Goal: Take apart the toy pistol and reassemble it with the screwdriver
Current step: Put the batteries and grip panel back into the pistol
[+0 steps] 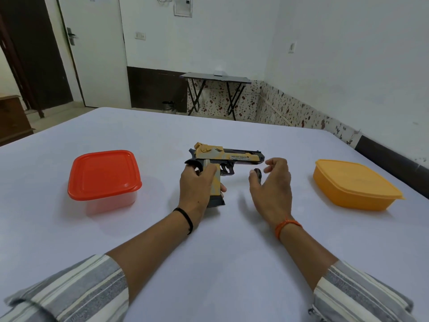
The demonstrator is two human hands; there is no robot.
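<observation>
**Already in hand: the toy pistol, gripped by the left**

Centrally on the white surface (pixel 209 263), the toy pistol (pixel 226 156) stands upright, its barrel pointing to the right and its magazine base down by the cloth. The left hand (pixel 197 184) grips the pistol's handle — its fingers (pixel 223 188) curl round the front of the grip while the thumb lies across the near side. A black band (pixel 185 219) circles that wrist.

The right hand (pixel 272 182) hovers just beside the pistol, below the muzzle, not touching it. Its fingers (pixel 272 161) are loosely curled and spread, and a small dark part (pixel 257 175) shows between thumb and palm — whether the hand holds it or it lies on the surface behind cannot be told. An orange thread (pixel 287 226) is tied on this wrist.

Well apart to the left sits a clear box with a red lid (pixel 104 175); well apart to the right sits a yellow lidded box (pixel 355 184). Both forearms come out of striped sleeves (pixel 76 289). Across the room stands a folding table (pixel 216 77) against the wall.
</observation>
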